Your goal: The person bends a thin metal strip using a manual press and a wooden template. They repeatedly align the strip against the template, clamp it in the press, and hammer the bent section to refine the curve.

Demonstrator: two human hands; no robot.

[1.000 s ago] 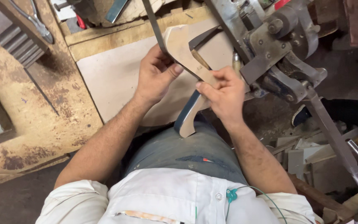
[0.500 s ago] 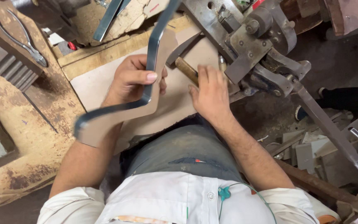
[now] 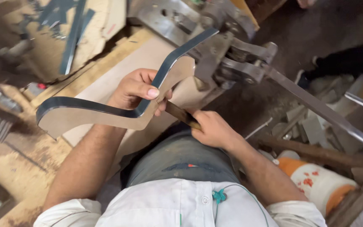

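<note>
At the far left lies a worn wooden bench top (image 3: 19,168), stained and scuffed. Above it hangs the wide rounded end of a curved flat template (image 3: 85,117), pale on its face, with a dark metal strip (image 3: 106,108) running along its upper edge. The piece sweeps rightward from that broad end, dips, then rises to a narrower end near the machine.

The left hand (image 3: 137,90) is closed around the template at its bend: the thumb presses on the near face over the strip, and the fingers wrap behind. So the hold sits right of the template's middle, with the long broad part jutting free to the left and the shorter part rising up and right past the knuckles.

Just below and to the right, the right hand (image 3: 213,128) is clenched on a dark wooden handle (image 3: 181,115), which slants up-left toward the template's underside, beneath the left hand; its far end is hidden there.

Further right stands a grey metal press (image 3: 232,59), with a long steel lever (image 3: 316,105) slanting down to the right.
</note>
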